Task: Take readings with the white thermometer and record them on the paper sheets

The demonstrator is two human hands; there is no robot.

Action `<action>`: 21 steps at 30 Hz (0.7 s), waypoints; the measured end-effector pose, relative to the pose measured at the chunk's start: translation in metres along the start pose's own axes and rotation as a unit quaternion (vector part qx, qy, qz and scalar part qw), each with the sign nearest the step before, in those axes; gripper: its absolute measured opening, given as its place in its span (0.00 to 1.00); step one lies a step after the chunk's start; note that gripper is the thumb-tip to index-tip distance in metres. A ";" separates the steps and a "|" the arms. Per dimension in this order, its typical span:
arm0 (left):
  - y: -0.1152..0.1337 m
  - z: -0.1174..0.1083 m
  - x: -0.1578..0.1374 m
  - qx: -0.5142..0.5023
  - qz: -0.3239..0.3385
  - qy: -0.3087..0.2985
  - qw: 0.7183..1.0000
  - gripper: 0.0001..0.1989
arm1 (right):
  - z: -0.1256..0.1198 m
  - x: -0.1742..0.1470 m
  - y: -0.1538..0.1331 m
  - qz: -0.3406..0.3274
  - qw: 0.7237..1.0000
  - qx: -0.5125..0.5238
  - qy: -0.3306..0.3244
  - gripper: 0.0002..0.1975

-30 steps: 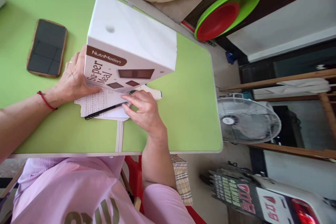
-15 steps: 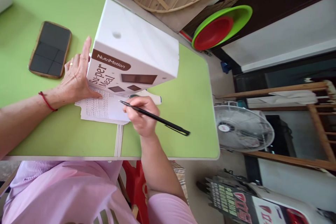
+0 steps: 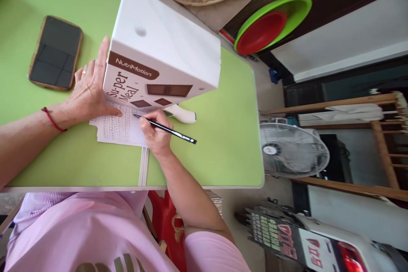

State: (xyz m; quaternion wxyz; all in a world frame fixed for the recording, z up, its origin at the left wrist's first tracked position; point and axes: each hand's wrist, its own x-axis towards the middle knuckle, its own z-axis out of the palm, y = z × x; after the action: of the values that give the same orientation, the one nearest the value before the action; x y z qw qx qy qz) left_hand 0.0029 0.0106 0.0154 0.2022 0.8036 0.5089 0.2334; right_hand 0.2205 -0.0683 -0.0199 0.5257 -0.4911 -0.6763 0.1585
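Observation:
My right hand [image 3: 157,135] grips a black pen [image 3: 174,131], its tip at the sheet of paper [image 3: 123,129] near the box's lower edge. Rows of small handwriting cover the left part of the paper. My left hand [image 3: 91,87] is spread, its thumb on the paper and its index finger along the left side of a white box [image 3: 165,51]. "NutriMotion Su-per Meal" is printed on the box, which hides the far part of the paper. Beyond my right hand, a white-handled object [image 3: 185,114] lies partly behind the box.
A phone [image 3: 55,53] lies left of my left hand on the green table [image 3: 229,144]. Past the table's right edge stand a fan [image 3: 293,148] and a wooden rack [image 3: 338,108]. Green and red basins [image 3: 263,34] are at the far right corner; a red chair [image 3: 167,225] is below.
My right hand has moved left and lowered the pen to the paper, beside the written rows. The pen's angle has flattened. My left hand stays at the box and paper; the view has shifted slightly.

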 end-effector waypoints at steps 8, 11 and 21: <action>0.001 0.002 0.000 -0.001 -0.002 0.000 1.000 0.56 | 0.000 0.001 0.002 0.001 1.000 -0.010 -0.010 0.12; -0.003 0.005 0.000 0.003 -0.004 0.011 1.000 0.55 | 0.000 0.001 0.002 0.003 1.000 -0.023 -0.006 0.12; -0.005 0.009 0.000 0.011 -0.001 0.023 1.000 0.51 | -0.001 0.003 0.000 -0.013 0.999 -0.032 -0.020 0.10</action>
State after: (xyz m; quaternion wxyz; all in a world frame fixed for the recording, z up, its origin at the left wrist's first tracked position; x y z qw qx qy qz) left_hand 0.0047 0.0113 0.0050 0.1813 0.7997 0.5167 0.2461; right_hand 0.2213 -0.0661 -0.0175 0.4979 -0.4956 -0.6977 0.1400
